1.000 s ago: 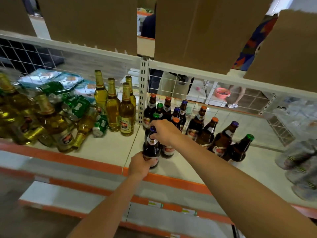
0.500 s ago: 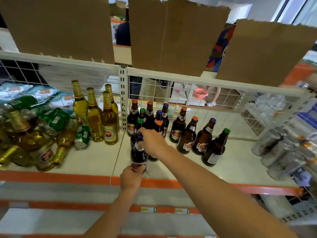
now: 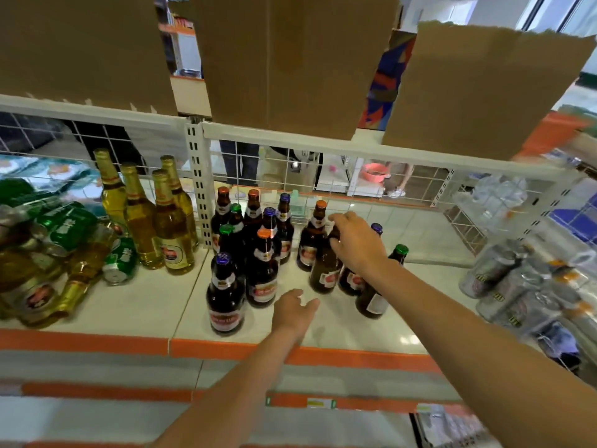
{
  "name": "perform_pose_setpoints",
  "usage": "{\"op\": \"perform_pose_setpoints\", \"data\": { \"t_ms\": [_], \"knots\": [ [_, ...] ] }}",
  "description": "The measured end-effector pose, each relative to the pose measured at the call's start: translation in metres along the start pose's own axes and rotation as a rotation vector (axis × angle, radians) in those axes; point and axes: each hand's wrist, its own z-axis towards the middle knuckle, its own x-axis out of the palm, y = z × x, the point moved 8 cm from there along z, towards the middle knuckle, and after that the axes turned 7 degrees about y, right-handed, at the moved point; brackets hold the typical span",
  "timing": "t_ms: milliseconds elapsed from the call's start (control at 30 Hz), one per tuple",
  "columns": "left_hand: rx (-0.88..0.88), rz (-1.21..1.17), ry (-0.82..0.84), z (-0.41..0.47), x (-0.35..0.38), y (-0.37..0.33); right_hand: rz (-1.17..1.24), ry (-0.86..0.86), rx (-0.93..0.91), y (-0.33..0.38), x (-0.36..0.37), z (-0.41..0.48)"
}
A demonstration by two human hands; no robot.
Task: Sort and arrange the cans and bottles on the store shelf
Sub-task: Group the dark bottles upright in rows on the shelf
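Several dark brown bottles with coloured caps stand in a cluster on the white shelf (image 3: 403,331). A purple-capped bottle (image 3: 225,295) stands alone at the front, with no hand on it. My right hand (image 3: 355,245) reaches over the right-hand group and grips the neck of a brown bottle (image 3: 324,273), hiding its cap. My left hand (image 3: 295,310) hovers low over the shelf just right of the front bottles, fingers relaxed and holding nothing. An orange-capped bottle (image 3: 262,270) stands behind the purple-capped one.
Tall yellow bottles (image 3: 142,221) stand left of the upright post (image 3: 200,189). Green cans (image 3: 66,226) and toppled yellow bottles lie in a heap at far left. Wrapped packs of silver cans (image 3: 517,286) lie at right. Cardboard boxes (image 3: 281,59) sit on the shelf above.
Both hands have let go of the purple-capped bottle, which now stands at the front. My right hand moved right onto another brown bottle; my left hand moved right and opened.
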Motion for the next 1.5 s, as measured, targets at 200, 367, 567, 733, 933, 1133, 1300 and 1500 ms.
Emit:
{"op": "perform_pose_setpoints", "data": {
  "t_ms": [200, 367, 567, 733, 933, 1133, 1300, 1500],
  "knots": [
    [0.024, 0.079, -0.078, 0.036, 0.035, -0.050, 0.137, 0.187, 0.031, -0.040, 0.028, 0.028],
    [-0.009, 0.012, -0.148, 0.063, 0.059, -0.051, 0.196, 0.197, -0.020, -0.055, 0.041, 0.052],
    [-0.011, -0.070, -0.232, 0.081, 0.058, -0.041, 0.227, 0.221, -0.071, -0.053, 0.040, 0.073],
    [-0.005, -0.035, -0.325, 0.083, 0.043, -0.027, 0.208, 0.248, -0.133, -0.030, 0.046, 0.081],
    [-0.047, -0.126, -0.412, 0.095, 0.018, -0.020, 0.223, 0.231, -0.167, 0.002, 0.053, 0.096],
    [-0.104, -0.198, -0.489, 0.100, 0.005, -0.021, 0.260, 0.219, -0.168, 0.016, 0.055, 0.100],
    [-0.104, -0.328, -0.476, 0.094, 0.019, -0.013, 0.191, 0.204, -0.107, -0.014, 0.027, 0.094],
    [-0.111, -0.097, -0.195, 0.080, 0.048, 0.009, 0.144, 0.159, 0.116, -0.109, -0.022, 0.059]
  ]
}}
